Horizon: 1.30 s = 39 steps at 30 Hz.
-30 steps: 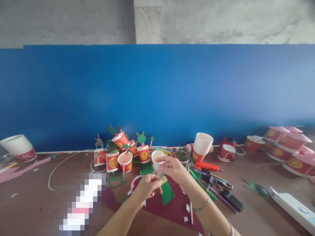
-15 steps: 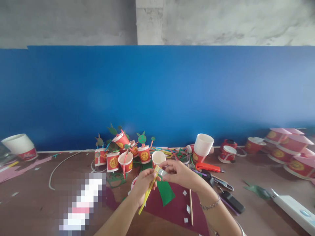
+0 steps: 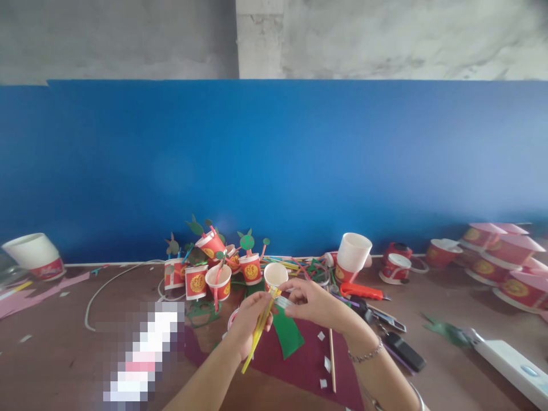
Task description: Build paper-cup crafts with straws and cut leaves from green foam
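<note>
My left hand [image 3: 252,324] is closed around yellow straws [image 3: 257,341], whose lower ends point down toward me. At their top, my right hand [image 3: 306,299] pinches a shiny, see-through strip [image 3: 282,302] that looks like clear tape, against the straw ends. The fingertips of both hands almost meet there. Just beyond the fingers stands a white-rimmed paper cup [image 3: 275,275]. Below the hands, a green paper piece [image 3: 289,335] lies on a dark red sheet [image 3: 308,365].
Several red paper cups with green paper cutouts [image 3: 197,282] cluster at the back left. Stacked cups [image 3: 353,257] and an orange utility knife [image 3: 362,291] are on the right. A wooden stick [image 3: 332,362] lies near my right forearm. A blue partition [image 3: 274,165] rises behind.
The see-through strip has tilted and sits closer against the straw tops under my right fingers. Both hands have barely shifted.
</note>
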Each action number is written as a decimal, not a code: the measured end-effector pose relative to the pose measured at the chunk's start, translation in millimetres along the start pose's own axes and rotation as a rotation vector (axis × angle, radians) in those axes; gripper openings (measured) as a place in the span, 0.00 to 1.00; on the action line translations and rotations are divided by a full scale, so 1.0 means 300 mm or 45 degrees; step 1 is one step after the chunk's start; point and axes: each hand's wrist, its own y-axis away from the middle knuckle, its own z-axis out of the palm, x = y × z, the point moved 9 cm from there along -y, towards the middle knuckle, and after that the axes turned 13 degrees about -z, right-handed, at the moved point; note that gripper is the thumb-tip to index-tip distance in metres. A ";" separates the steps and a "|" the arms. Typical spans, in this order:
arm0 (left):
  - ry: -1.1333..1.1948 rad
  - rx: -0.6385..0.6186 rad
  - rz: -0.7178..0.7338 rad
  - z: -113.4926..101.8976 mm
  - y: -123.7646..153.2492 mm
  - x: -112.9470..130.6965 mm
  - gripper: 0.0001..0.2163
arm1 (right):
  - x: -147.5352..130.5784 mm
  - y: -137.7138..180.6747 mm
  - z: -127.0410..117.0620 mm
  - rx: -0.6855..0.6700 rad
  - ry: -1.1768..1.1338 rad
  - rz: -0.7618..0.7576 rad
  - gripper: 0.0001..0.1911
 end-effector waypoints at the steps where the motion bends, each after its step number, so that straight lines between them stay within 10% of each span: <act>1: -0.017 0.006 0.006 -0.001 -0.001 0.000 0.17 | 0.000 0.000 0.002 -0.007 -0.001 -0.002 0.22; 15: -0.097 0.100 0.125 -0.013 0.013 0.029 0.18 | -0.013 0.011 0.005 -0.081 0.181 -0.039 0.22; 22: -0.279 0.126 0.251 0.007 0.032 0.069 0.15 | -0.005 -0.005 -0.031 0.177 0.020 -0.047 0.18; 29: -0.567 0.381 0.290 -0.033 0.031 0.070 0.06 | -0.092 0.001 0.023 0.176 0.124 -0.149 0.16; 39: -0.095 0.235 0.158 -0.038 0.026 0.051 0.18 | -0.026 0.007 -0.014 0.101 0.317 -0.059 0.20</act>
